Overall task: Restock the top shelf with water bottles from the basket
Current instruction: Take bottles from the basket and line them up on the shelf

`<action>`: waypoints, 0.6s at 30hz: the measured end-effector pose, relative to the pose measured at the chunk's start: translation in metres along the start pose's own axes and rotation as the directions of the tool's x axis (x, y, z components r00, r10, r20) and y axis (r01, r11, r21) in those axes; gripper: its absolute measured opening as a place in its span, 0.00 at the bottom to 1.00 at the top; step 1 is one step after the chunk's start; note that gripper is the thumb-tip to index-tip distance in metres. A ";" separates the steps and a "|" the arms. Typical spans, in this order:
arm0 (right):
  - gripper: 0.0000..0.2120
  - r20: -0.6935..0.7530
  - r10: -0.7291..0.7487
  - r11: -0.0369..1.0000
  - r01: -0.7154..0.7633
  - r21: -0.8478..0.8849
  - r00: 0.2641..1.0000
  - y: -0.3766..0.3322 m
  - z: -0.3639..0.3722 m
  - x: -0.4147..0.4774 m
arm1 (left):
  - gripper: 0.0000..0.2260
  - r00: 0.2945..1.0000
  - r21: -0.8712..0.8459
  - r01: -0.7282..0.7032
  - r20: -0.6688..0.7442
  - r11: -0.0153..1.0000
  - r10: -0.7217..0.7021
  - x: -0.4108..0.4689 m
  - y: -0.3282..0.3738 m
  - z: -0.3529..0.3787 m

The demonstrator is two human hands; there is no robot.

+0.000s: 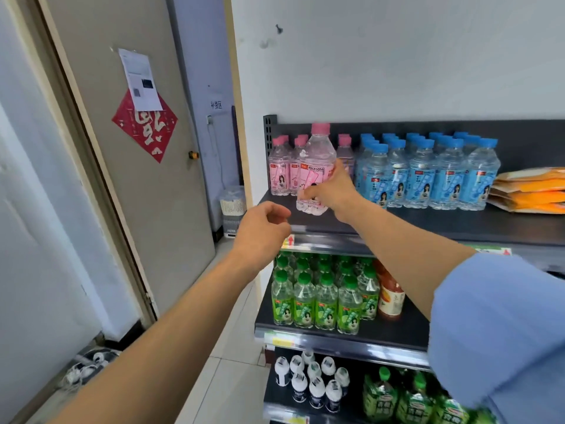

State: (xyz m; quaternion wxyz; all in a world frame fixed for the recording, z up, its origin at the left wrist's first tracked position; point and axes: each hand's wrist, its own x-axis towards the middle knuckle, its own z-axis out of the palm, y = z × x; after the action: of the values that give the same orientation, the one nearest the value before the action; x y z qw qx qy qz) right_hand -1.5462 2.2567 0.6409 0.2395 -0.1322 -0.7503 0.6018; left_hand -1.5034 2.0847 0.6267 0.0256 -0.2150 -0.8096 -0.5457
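1. At the front left of the dark top shelf (428,223), your right hand (329,191) is grasping a pink-capped bottle (316,160) round its lower half. The bottle is upright; whether its base touches the shelf cannot be told.
2. Its pink label reads "PEACH SODA". More pink-capped bottles (279,169) stand in rows just behind it.
3. Your left hand (263,228) hovers by the shelf's front edge, left of the held bottle, with fingers loosely curled and grasping nothing.
4. Blue-capped bottles (428,175) stand packed together just right of the pink rows. Orange packets (532,191) lie stacked flat further right.
5. A bare strip of shelf runs along the front edge, from the held bottle rightward.
6. One shelf down stand green-capped bottles (305,301), with an orange-labelled bottle (390,298) beside them. Lower still are small white-capped bottles (312,381) and green pouches (412,399).
7. Left of the shelf unit, a tiled floor (232,362) leads past a grey door (101,185) bearing a red diamond decoration (145,130) and a taped paper (139,79). A wall sign (216,104) reads "补货区", and a white latticed bin (233,206) sits on the floor below it.
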 end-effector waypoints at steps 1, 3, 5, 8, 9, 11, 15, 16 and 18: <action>0.39 0.019 0.008 1.000 -0.009 0.015 1.000 0.002 0.008 0.009 | 0.10 1.000 0.006 0.000 0.003 1.000 -0.001 0.009 -0.005 -0.004; 0.39 0.041 0.021 1.000 -0.021 0.011 0.999 0.008 0.025 0.028 | 0.10 1.000 0.015 0.006 0.007 1.000 -0.006 0.029 -0.017 -0.012; 0.42 0.059 0.033 0.999 -0.031 -0.035 0.998 0.017 0.043 0.044 | 0.10 1.000 0.018 0.018 0.009 1.000 -0.018 0.049 -0.027 -0.019; 0.39 0.083 0.053 0.995 -0.046 -0.085 0.995 0.028 0.064 0.066 | 0.10 0.999 0.022 0.035 0.012 0.999 -0.035 0.079 -0.041 -0.023; 0.37 0.092 0.058 0.994 -0.049 -0.093 0.994 0.031 0.067 0.072 | 0.10 0.999 0.027 0.038 0.014 0.999 -0.039 0.087 -0.044 -0.023; 0.36 0.098 0.057 0.992 -0.045 -0.116 0.994 0.037 0.073 0.085 | 0.10 0.999 0.036 0.039 0.019 0.999 -0.040 0.104 -0.049 -0.021; 0.38 0.106 0.085 0.991 -0.072 -0.114 0.991 0.047 0.080 0.108 | 0.09 0.999 0.044 0.030 0.044 0.999 -0.032 0.126 -0.060 -0.015; 0.37 0.094 0.088 0.989 -0.076 -0.130 0.992 0.048 0.082 0.111 | 0.09 0.998 0.044 0.027 0.047 0.999 -0.029 0.130 -0.063 -0.015; 0.35 0.069 0.096 0.976 -0.080 -0.202 0.993 0.051 0.085 0.117 | 0.10 0.998 0.051 0.030 0.047 0.998 -0.032 0.136 -0.069 -0.015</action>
State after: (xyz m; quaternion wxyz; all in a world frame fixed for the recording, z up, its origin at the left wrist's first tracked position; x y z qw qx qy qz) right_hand -1.6948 2.2545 0.6013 0.1686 -0.1647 -0.8088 0.5388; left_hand -1.6554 2.0937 0.6105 0.0032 -0.2147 -0.8267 -0.5200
